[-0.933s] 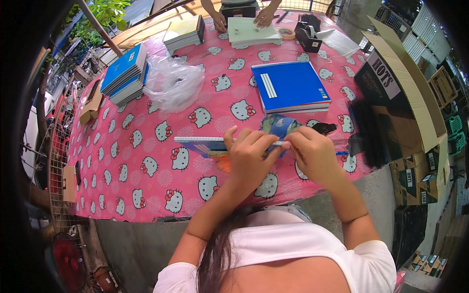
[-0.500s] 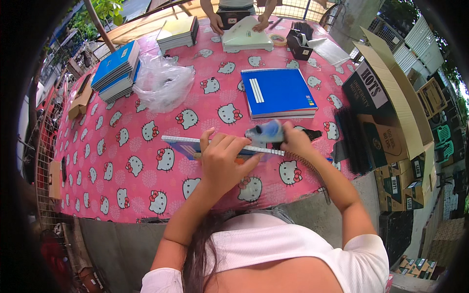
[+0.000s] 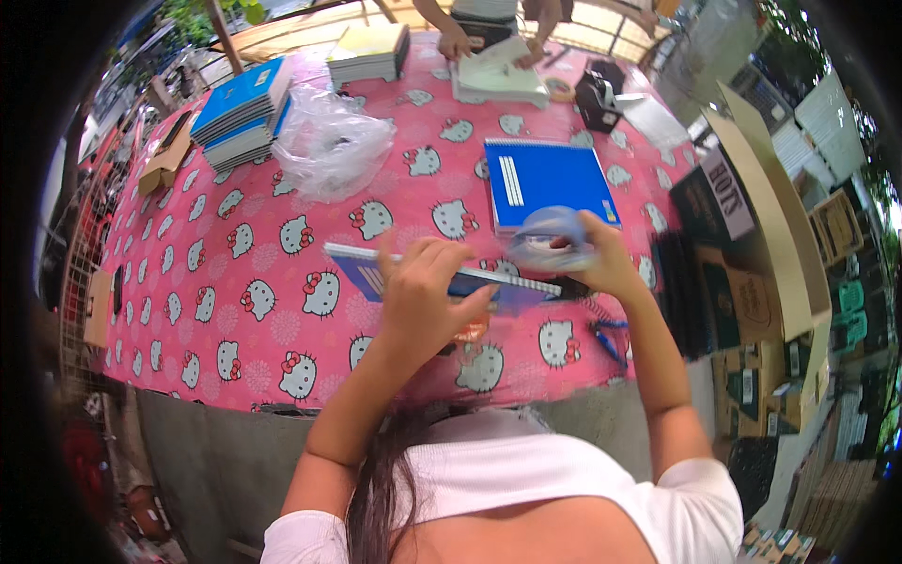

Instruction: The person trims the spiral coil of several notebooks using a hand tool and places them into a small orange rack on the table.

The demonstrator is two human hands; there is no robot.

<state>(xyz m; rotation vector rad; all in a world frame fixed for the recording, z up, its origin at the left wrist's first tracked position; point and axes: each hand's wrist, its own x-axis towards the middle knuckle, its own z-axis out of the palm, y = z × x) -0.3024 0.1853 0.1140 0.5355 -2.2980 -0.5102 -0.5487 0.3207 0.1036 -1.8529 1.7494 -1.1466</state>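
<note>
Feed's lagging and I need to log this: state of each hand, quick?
Left hand: closed, holding the tilted notebook.
Right hand: closed, holding a round bluish thing, too blurred to identify.

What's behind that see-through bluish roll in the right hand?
Behind the roll, a blue notebook and pink tablecloth show. The roll covers part of the notebook's near edge, so whatever lies directly there is hidden.

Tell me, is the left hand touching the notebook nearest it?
Touching. The head view shows the left hand gripping the notebook, its fingers over the top edge and thumb on the near side.
</note>
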